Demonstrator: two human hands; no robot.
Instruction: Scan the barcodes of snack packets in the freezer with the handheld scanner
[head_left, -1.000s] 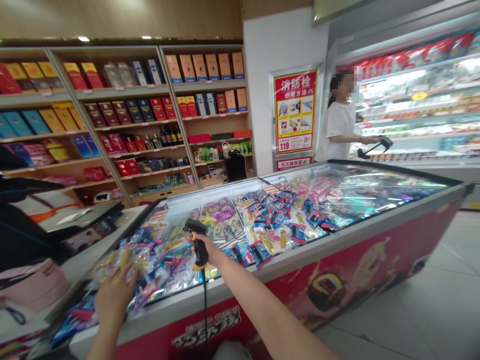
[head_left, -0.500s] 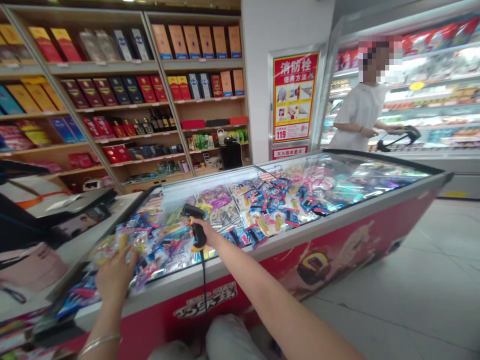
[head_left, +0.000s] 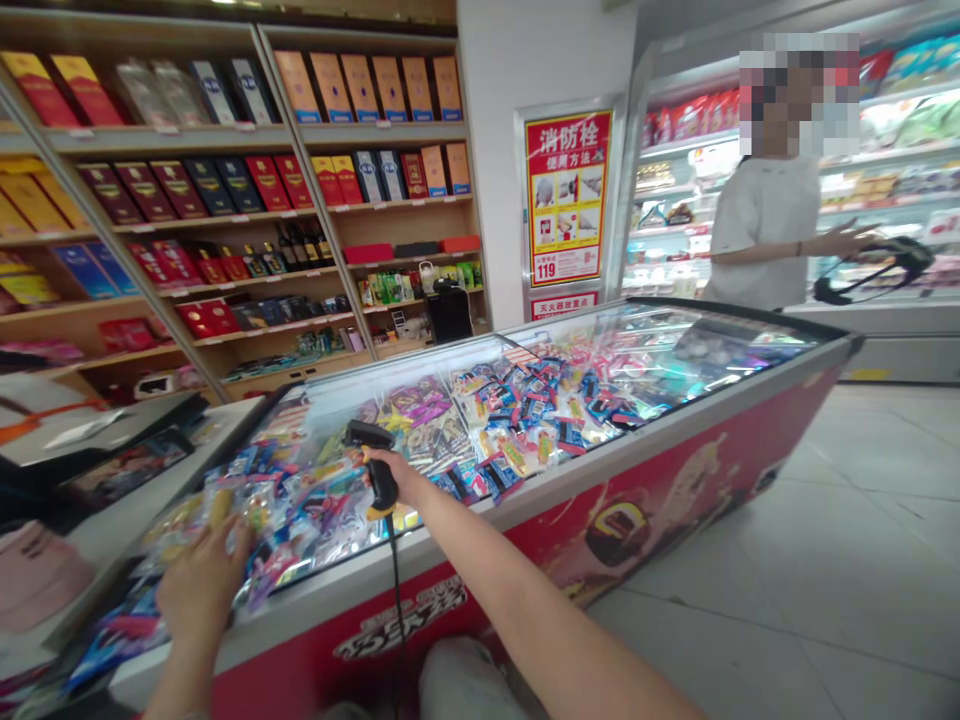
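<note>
My right hand (head_left: pixel 396 478) is wrapped around the grip of a black and yellow barcode scanner (head_left: pixel 381 480). Its head points left over the packets, and a black cable hangs from the handle's bottom. At the lower left, my left hand (head_left: pixel 201 580) has its fingers closed at a clear-wrapped snack packet (head_left: pixel 255 505) with something yellowish in it; blur hides part of the grip. Around both hands, many small blue, red and clear packets (head_left: pixel 319 515) lie heaped on the glass-topped chest freezer (head_left: pixel 480 530).
Shelves (head_left: pixel 285 220) of boxes and bottles line the back wall. A counter with a pink bag (head_left: pixel 41 575) stands at left. Beyond the freezer's far right end, a person in a white shirt (head_left: pixel 765 230) holds a black strapped device (head_left: pixel 874 272) before a lit refrigerated display.
My view has turned slightly right, so the freezer and shelves sit further left. Both hands keep much the same pose. The person in white has moved right.
</note>
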